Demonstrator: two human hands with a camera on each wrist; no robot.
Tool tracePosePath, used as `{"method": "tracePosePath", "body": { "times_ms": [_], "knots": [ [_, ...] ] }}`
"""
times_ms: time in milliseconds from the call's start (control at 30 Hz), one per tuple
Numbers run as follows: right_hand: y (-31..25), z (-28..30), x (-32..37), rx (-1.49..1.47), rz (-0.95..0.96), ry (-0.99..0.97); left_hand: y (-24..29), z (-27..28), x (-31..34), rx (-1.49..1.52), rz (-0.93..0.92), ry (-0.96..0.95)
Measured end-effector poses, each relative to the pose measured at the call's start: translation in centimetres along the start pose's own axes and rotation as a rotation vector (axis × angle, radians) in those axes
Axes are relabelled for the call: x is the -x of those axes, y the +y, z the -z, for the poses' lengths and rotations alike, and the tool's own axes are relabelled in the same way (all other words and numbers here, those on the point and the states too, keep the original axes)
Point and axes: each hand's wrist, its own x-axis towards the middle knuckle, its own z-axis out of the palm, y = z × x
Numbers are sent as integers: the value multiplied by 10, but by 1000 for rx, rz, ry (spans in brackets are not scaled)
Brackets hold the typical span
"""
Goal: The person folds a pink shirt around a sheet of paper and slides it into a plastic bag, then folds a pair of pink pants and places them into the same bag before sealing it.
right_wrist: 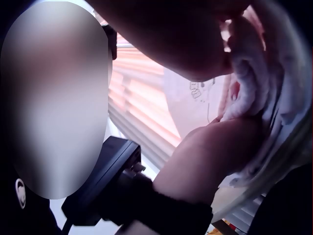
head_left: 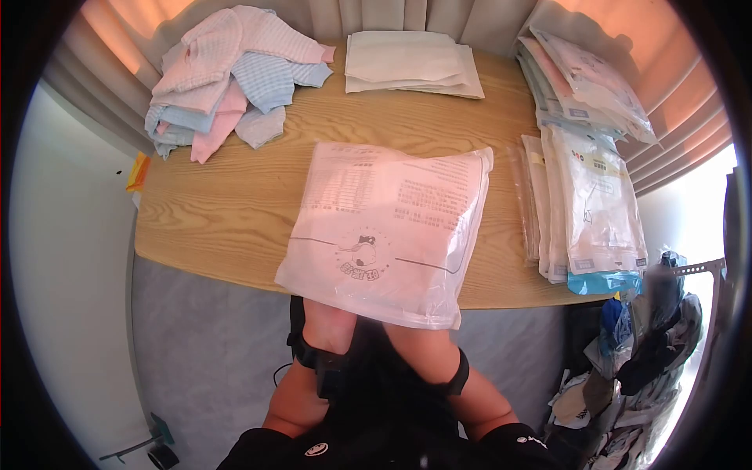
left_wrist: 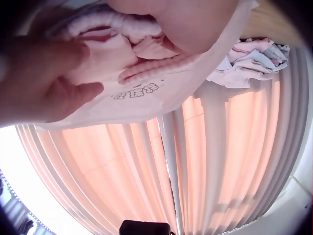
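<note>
A translucent plastic bag [head_left: 372, 204] with printed text and a cartoon figure extends over the table's front edge, its mouth toward the person. Inside it lies a pink ribbed knit garment [left_wrist: 107, 58], partly bunched at the opening. Both hands reach into the mouth, so the head view hides most of them. The left hand [left_wrist: 195, 19] rests over the garment, fingers out of sight; I cannot tell whether they grip it. Opposite, the right hand [left_wrist: 49, 81] touches the garment, its thumb and forefinger spread apart.
A pile of pink and blue knit clothes [head_left: 227, 86] lies at the back left of the wooden table [head_left: 211, 211]. Flat white bags [head_left: 411, 63] are stacked at the back. Packed bags [head_left: 591, 204] line the right side. Curtains [left_wrist: 122, 166] hang behind.
</note>
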Motion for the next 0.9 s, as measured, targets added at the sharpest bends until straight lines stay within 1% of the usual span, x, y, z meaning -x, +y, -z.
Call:
{"method": "tracePosePath", "body": {
  "times_ms": [33,100,133,167,200,233,267,300,333,367,433,500,567,633,667,733,767,800,833,900],
  "knots": [
    [-5,2,1,148,37,-51,2,1,1,-1,2,1],
    [-14,4,3,167,68,-63,9,2,3,-1128,-410,-265],
    [-17,3,3,187,103,-72,5,2,0,-1128,-412,-265],
    [-16,1,1,187,104,-72,-3,3,-5,-597,-226,-151],
    [-14,-2,-3,127,104,-117,-8,2,-8,-66,-38,-37],
    [-12,-4,-7,67,106,-163,-9,2,-10,-64,-38,-37],
    [-9,-5,-12,69,107,-163,-9,2,-12,64,-22,-8],
    [-6,-6,-18,9,148,-195,-9,1,-14,192,-5,22],
    [-4,-8,-20,-52,187,-227,-10,0,-14,194,-7,24],
    [-4,-9,-21,-53,188,-227,-9,-1,-14,175,-35,28],
    [-5,-13,-22,-159,40,-229,-7,-4,-13,157,-71,34],
    [-4,-15,-24,-173,51,-219,-1,-8,-11,130,-135,69],
    [-5,-17,-25,-187,57,-209,0,-5,-13,113,-151,79],
    [-8,-21,-29,-275,17,-270,0,1,-13,99,-164,91],
    [-10,-22,-33,-274,16,-272,-1,4,-11,71,-177,98],
    [-16,-22,-43,-97,146,-310,-1,4,-5,41,-190,103],
    [-15,-25,-45,-97,144,-309,0,1,3,-97,-336,89],
    [-12,-29,-46,-135,212,-293,0,0,11,-236,-478,75],
    [-8,-32,-45,-172,281,-278,-1,1,16,-237,-473,76],
    [-1,-38,-41,-169,289,-269,0,6,24,-499,-792,95]
  ]
}}
